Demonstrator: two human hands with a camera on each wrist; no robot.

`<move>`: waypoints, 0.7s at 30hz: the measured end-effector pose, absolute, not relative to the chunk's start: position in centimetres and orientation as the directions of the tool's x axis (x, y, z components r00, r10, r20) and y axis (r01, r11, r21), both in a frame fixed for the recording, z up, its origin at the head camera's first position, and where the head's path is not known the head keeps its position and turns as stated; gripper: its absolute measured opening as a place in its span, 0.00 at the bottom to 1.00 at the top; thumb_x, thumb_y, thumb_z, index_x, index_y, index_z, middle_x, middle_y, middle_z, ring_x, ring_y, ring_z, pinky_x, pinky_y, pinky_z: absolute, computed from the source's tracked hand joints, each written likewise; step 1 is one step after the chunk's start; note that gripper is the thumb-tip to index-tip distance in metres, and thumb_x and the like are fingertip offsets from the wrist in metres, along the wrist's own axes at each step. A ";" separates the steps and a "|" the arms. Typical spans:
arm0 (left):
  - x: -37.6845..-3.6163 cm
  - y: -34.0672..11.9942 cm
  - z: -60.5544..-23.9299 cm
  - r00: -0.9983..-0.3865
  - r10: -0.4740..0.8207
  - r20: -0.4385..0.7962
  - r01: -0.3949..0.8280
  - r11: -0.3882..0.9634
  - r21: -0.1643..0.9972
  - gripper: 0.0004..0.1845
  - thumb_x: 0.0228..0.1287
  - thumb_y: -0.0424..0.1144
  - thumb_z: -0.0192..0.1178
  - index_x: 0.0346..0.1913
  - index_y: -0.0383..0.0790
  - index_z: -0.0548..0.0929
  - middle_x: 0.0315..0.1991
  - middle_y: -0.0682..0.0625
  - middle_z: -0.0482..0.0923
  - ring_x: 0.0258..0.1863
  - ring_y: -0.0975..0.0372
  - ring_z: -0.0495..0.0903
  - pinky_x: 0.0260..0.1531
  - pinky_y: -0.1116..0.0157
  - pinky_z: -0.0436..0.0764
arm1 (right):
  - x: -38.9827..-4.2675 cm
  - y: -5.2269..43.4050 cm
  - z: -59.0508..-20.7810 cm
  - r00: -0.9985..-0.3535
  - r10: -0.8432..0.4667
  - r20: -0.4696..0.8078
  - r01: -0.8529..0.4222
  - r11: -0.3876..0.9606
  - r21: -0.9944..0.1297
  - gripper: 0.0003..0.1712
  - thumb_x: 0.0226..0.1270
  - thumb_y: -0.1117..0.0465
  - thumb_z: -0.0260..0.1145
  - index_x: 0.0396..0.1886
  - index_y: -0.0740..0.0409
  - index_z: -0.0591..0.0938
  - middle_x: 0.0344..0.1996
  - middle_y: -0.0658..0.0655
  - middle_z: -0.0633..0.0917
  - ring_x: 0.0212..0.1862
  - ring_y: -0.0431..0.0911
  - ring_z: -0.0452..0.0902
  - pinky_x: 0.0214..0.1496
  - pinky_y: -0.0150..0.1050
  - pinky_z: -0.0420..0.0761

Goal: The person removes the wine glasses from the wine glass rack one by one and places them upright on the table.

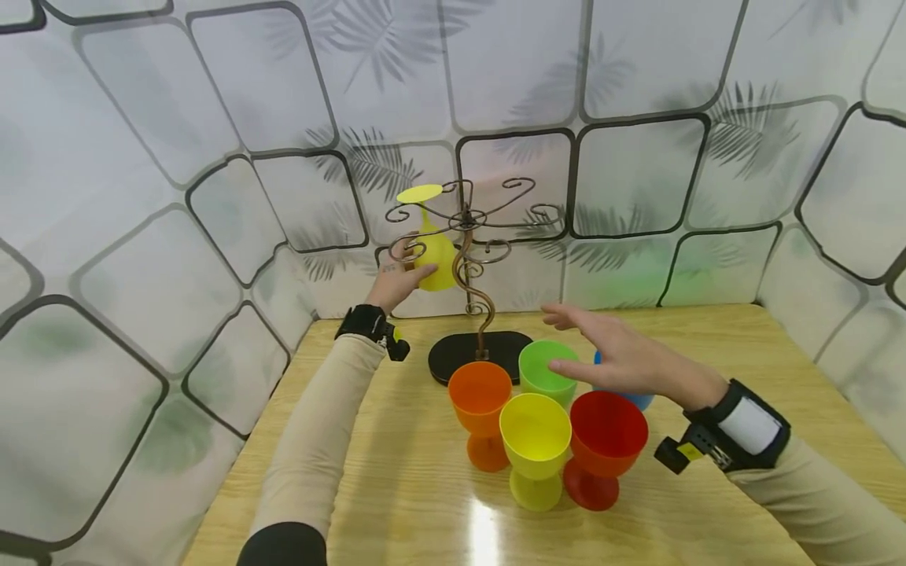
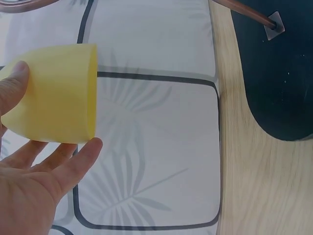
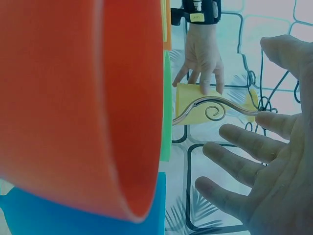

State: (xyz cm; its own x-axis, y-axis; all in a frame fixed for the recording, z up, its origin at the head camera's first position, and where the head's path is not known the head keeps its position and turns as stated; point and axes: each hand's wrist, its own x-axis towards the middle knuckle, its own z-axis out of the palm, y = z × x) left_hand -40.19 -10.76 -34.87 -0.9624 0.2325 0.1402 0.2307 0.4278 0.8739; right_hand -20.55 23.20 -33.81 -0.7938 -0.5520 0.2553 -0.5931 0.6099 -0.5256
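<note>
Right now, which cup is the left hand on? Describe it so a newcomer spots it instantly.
Find the curly metal rack standing on a black base at the back of the wooden table. On its left side hangs a yellow goblet, upside down with its foot on top, held by the left hand. Every other goblet stands upright on the table, including a second yellow one.
</note>
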 end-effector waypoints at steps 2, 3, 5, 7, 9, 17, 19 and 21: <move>-40.1 -11.1 -35.0 -0.964 0.222 0.142 0.230 0.439 0.869 0.43 0.72 0.46 0.64 0.82 0.47 0.52 0.76 0.35 0.55 0.73 0.46 0.67 0.60 0.51 0.81 | -20.5 23.2 -33.9 -0.791 -0.554 0.259 -0.597 0.607 -0.525 0.41 0.73 0.51 0.67 0.79 0.57 0.61 0.69 0.61 0.76 0.69 0.59 0.73 0.65 0.68 0.73; -40.1 -11.2 -35.0 -0.965 0.218 0.145 0.229 0.438 0.869 0.43 0.72 0.46 0.64 0.81 0.46 0.52 0.75 0.35 0.55 0.73 0.46 0.68 0.59 0.51 0.81 | -20.5 23.2 -33.9 -0.791 -0.554 0.260 -0.597 0.607 -0.525 0.41 0.73 0.51 0.67 0.79 0.57 0.61 0.69 0.61 0.76 0.69 0.59 0.73 0.65 0.68 0.73; -39.9 -11.6 -35.1 -0.965 0.214 0.149 0.230 0.429 0.874 0.42 0.72 0.46 0.63 0.81 0.46 0.52 0.74 0.36 0.54 0.72 0.45 0.69 0.59 0.50 0.82 | -20.4 23.2 -34.0 -0.789 -0.554 0.264 -0.600 0.605 -0.524 0.41 0.73 0.51 0.67 0.79 0.57 0.62 0.69 0.61 0.77 0.69 0.59 0.73 0.65 0.68 0.74; -39.7 -12.0 -35.1 -0.964 0.211 0.159 0.235 0.412 0.881 0.42 0.72 0.45 0.63 0.81 0.46 0.53 0.73 0.36 0.56 0.71 0.44 0.70 0.58 0.49 0.82 | -20.3 23.3 -34.0 -0.789 -0.553 0.268 -0.601 0.602 -0.525 0.41 0.73 0.52 0.67 0.79 0.57 0.62 0.69 0.61 0.77 0.68 0.59 0.73 0.65 0.68 0.74; -39.6 -12.3 -35.2 -0.960 0.218 0.173 0.249 0.392 0.886 0.42 0.73 0.44 0.63 0.81 0.48 0.53 0.72 0.36 0.58 0.71 0.43 0.70 0.57 0.47 0.82 | -20.2 23.4 -34.1 -0.790 -0.550 0.269 -0.599 0.602 -0.528 0.41 0.73 0.52 0.67 0.78 0.57 0.62 0.68 0.61 0.77 0.68 0.59 0.73 0.65 0.68 0.74; -39.2 -13.9 -35.6 -0.957 0.218 0.190 0.261 0.374 0.890 0.41 0.73 0.44 0.63 0.81 0.50 0.52 0.76 0.33 0.59 0.71 0.39 0.69 0.58 0.43 0.81 | -20.0 23.5 -34.2 -0.794 -0.547 0.266 -0.595 0.606 -0.528 0.41 0.73 0.51 0.67 0.79 0.57 0.61 0.69 0.61 0.77 0.69 0.59 0.73 0.64 0.70 0.73; -39.1 -14.3 -35.7 -0.955 0.220 0.198 0.271 0.378 0.885 0.41 0.73 0.44 0.63 0.81 0.49 0.52 0.75 0.33 0.60 0.70 0.40 0.71 0.56 0.43 0.82 | -20.0 23.6 -34.2 -0.797 -0.543 0.262 -0.590 0.609 -0.530 0.42 0.72 0.51 0.67 0.79 0.57 0.61 0.69 0.61 0.76 0.69 0.60 0.73 0.65 0.70 0.72; -39.0 -14.7 -35.9 -0.953 0.219 0.209 0.281 0.382 0.880 0.41 0.73 0.44 0.63 0.81 0.49 0.53 0.75 0.33 0.62 0.68 0.40 0.72 0.54 0.44 0.84 | -20.0 23.6 -34.2 -0.802 -0.539 0.259 -0.584 0.612 -0.534 0.42 0.72 0.51 0.68 0.79 0.56 0.61 0.70 0.61 0.76 0.69 0.60 0.72 0.65 0.70 0.72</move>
